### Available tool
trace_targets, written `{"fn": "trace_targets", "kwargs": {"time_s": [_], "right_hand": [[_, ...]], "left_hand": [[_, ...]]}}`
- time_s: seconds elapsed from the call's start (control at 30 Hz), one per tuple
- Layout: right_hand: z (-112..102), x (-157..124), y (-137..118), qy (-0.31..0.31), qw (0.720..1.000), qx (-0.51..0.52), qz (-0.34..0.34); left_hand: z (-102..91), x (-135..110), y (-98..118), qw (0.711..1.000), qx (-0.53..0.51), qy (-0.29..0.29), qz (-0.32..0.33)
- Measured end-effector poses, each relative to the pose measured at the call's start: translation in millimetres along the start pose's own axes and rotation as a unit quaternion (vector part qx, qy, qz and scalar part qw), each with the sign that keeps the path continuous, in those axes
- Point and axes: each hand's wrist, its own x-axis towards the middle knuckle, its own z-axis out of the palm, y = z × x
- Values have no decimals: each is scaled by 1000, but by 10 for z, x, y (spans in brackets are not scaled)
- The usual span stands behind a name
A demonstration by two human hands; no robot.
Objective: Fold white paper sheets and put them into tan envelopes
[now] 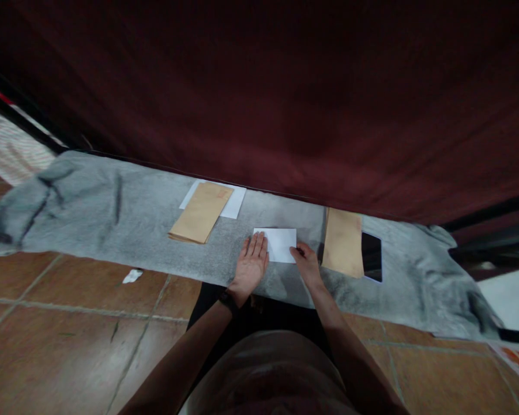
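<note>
The white paper (282, 245) is lying on the grey-draped tabletop (140, 216), directly in front of the person, and both hands are working on it. The left hand (251, 266) is resting on the paper's left end with its fingers stretched out and held close together. The right hand (307, 264) is pinching the paper's right edge between thumb and fingers. The step in hand is seemingly one of steadying and squaring or flattening the paper; whether it is folded, I cannot tell. The next move would probably be calling for firm pressure from the left hand while the right hand is keeping the edge lined up, so that the paper is not skewing.

To the left of the paper and farther back, a brown envelope stack (199, 218) is lying over white sheets (233, 206). To the right of the paper, another brown envelope stack (342, 243) is lying just beside the right hand, and beyond it a dark-screened phone (373, 257) is partly showing.

As for writing, the left stack is carrying a small reddish mark (223, 195) near its far corner, too small to read. The phone is showing no legible brand.
</note>
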Motion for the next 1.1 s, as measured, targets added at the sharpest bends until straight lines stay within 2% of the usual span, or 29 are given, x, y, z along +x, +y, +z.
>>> {"fn": "trace_targets", "kwargs": {"time_s": [0.1,0.2,0.27,0.33,0.4,0.47,0.5,0.57,0.67,0.8,0.97,1.1], "right_hand": [[-102,-31,-140,38,999,24,-3],[-257,-103,-377,97,993,27,-58],[-330,-190,-551,105,987,-19,-121],[-339,-303,-690,81,977,-73,-184],[-280,-421,-763,40,966,-115,-228],[-180,-519,-762,9,958,-137,-251],[-128,-554,-737,-7,956,-138,-258],[-36,-595,-656,-37,956,-123,-265],[48,-594,-500,-51,957,-114,-260],[103,-533,-306,-52,950,-166,-259],[170,-490,-128,-78,934,-236,-256],[202,-513,-57,-81,926,-279,-240]], "left_hand": [[-74,-6,114,998,-56,22,-10],[-181,31,344,973,-220,24,-64],[-269,75,526,923,-370,6,-107],[-347,111,681,851,-506,-8,-137],[-382,125,762,786,-599,-6,-152],[-358,115,743,750,-638,11,-174],[-326,105,696,746,-637,23,-193],[-236,84,541,766,-597,42,-232],[-96,74,246,839,-488,24,-239],[4,126,-55,874,-423,30,-235],[9,201,-154,908,-345,62,-229],[5,181,-114,957,-206,59,-196]]}}
